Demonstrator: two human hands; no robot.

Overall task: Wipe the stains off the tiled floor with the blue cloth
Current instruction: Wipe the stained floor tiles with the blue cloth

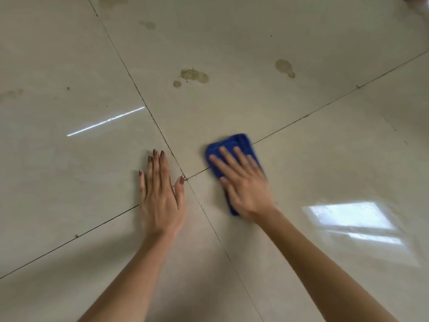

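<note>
A folded blue cloth (234, 144) lies on the beige tiled floor (336, 135), over a grout line near where four tiles meet. My right hand (242, 184) presses flat on the cloth with straight fingers and covers most of it. My left hand (160, 194) rests flat on the floor to the cloth's left, fingers straight, thumb tip at the grout crossing. Brown stains lie farther away: a large blotch (193, 76), a second one (284, 67) to its right, and smaller marks (148, 24) near the top.
Faint smudges show at the top (112, 1) and far left (12, 92). Dark grout lines (308, 116) cross the glossy tiles. A window's reflection (350, 217) shines on the tile at right. Something unclear sits in the top right corner (417, 2).
</note>
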